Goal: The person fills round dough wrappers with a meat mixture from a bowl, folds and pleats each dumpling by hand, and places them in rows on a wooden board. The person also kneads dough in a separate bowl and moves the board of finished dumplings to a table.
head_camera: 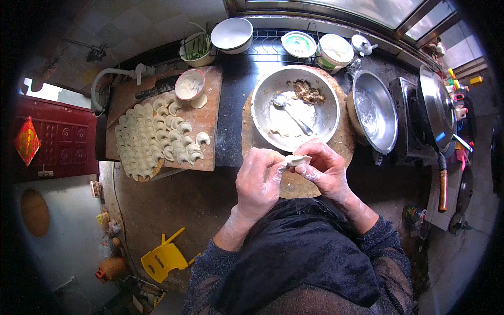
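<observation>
Between my two hands is a folded dumpling (297,160), pale and floury. My left hand (260,179) pinches one end of it, and my right hand (325,167) grips the other end. Flour whitens both hands and wrists. Just beyond them a large steel bowl (258,108) stands on a round wooden board (297,187). Inside the bowl lie a metal spoon (297,118) and a clump of brown minced filling (309,92). Rows of shaped dumplings (138,138) cover much of a wooden board (206,149) to the left. A flat dough wrapper (199,101) lies near them.
A red-rimmed bowl of flour (190,84) sits behind the dumplings. Right of the steel bowl, a metal basin (374,112) leans beside a gas stove (407,114) with a lidded pan (435,110). Bowls and tubs (334,51) line the back. A yellow chair (165,258) stands lower left.
</observation>
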A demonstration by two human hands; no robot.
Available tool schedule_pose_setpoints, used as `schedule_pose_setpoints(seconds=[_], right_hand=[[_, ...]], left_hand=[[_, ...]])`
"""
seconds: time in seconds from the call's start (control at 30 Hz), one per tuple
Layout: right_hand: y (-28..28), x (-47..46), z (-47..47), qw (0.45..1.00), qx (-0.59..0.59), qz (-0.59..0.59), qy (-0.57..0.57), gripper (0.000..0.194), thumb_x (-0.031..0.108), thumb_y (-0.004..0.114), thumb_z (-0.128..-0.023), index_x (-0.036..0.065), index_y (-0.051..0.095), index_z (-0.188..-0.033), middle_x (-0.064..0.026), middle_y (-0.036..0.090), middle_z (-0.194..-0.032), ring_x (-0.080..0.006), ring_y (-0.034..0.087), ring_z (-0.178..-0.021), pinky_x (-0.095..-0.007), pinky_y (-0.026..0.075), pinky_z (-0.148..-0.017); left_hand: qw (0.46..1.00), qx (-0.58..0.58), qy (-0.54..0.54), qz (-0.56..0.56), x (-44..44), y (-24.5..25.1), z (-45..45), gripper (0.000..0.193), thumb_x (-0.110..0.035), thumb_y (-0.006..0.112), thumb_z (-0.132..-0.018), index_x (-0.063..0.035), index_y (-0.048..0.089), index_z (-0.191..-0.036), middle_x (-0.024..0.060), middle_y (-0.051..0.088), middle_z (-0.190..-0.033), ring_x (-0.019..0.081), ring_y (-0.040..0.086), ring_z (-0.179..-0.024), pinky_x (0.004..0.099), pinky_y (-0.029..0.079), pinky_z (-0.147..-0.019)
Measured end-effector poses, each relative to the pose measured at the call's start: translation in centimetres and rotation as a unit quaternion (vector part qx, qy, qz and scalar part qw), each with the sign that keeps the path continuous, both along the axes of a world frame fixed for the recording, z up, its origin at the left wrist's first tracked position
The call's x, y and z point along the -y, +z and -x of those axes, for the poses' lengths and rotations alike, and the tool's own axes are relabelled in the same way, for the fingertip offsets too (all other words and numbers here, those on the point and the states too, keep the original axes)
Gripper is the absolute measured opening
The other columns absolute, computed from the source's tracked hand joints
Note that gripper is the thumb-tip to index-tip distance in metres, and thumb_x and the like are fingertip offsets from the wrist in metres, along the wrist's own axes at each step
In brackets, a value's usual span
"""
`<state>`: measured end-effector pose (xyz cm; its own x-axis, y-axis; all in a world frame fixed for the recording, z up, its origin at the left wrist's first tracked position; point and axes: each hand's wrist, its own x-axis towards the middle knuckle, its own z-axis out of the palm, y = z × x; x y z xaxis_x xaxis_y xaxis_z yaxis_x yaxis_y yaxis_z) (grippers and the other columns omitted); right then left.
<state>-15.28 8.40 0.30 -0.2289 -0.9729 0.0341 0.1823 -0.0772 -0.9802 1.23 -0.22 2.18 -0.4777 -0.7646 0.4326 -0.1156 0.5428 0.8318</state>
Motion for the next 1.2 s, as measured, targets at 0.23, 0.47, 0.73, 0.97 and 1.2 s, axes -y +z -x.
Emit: schedule_pose_setpoints(seconds=[0.23,0.47,0.73,0.97,1.2], right_hand=[[0.2,0.2,-0.1,1.000,-0.016,0.013,-0.003,0.024,0.008,0.070,-0.089,0.001,0.065,-0.111,-0.0071,0.063,-0.108,-0.0160,0.059,-0.104,-0.0304,0.047,-0.091],[-0.1,0.6,-0.1,0.995,-0.093,0.019,0.000,0.026,0.009,0.072,-0.087,0.002,0.065,-0.111,-0.0076,0.065,-0.106,-0.0166,0.061,-0.102,-0.0313,0.047,-0.090],[0.5,0.7,-0.5,0.998,-0.042,-0.026,0.030,0.037,0.007,0.075,-0.086,-0.001,0.060,-0.118,-0.0086,0.061,-0.114,-0.0160,0.059,-0.105,-0.0299,0.048,-0.092],[0.4,1.3,-1.6,0.999,-0.025,-0.028,-0.002,0.042,0.011,0.075,-0.086,0.002,0.058,-0.123,-0.0069,0.065,-0.109,-0.0156,0.062,-0.105,-0.0306,0.049,-0.093],[0.8,2.4,-2.4,0.998,0.000,-0.051,0.021,0.060,0.010,0.079,-0.084,0.001,0.046,-0.134,-0.0091,0.064,-0.108,-0.0134,0.062,-0.102,-0.0292,0.049,-0.092]], left_hand=[[0.999,-0.007,-0.002,0.045,0.3,0.6,0.3,0.011,-0.001,0.071,-0.083,-0.0009,0.063,-0.092,0.0093,0.063,-0.088,0.0217,0.059,-0.077,0.0311,0.049,-0.068],[0.997,0.011,-0.008,0.075,0.5,-0.4,-0.4,0.015,-0.002,0.072,-0.080,-0.0009,0.063,-0.091,0.0119,0.062,-0.088,0.0280,0.060,-0.079,0.0359,0.049,-0.070],[0.999,0.024,-0.014,0.028,0.6,-0.5,-0.6,0.013,-0.004,0.072,-0.082,-0.0013,0.062,-0.091,0.0114,0.061,-0.088,0.0294,0.059,-0.079,0.0376,0.047,-0.069],[1.000,0.005,-0.009,0.002,1.1,0.3,-0.5,0.010,-0.003,0.070,-0.083,-0.0017,0.062,-0.090,0.0118,0.061,-0.088,0.0299,0.059,-0.080,0.0371,0.048,-0.070],[0.998,0.047,-0.017,0.029,2.3,0.2,-1.8,0.011,-0.006,0.070,-0.086,-0.0007,0.063,-0.092,0.0093,0.063,-0.090,0.0236,0.059,-0.083,0.0339,0.049,-0.075]])
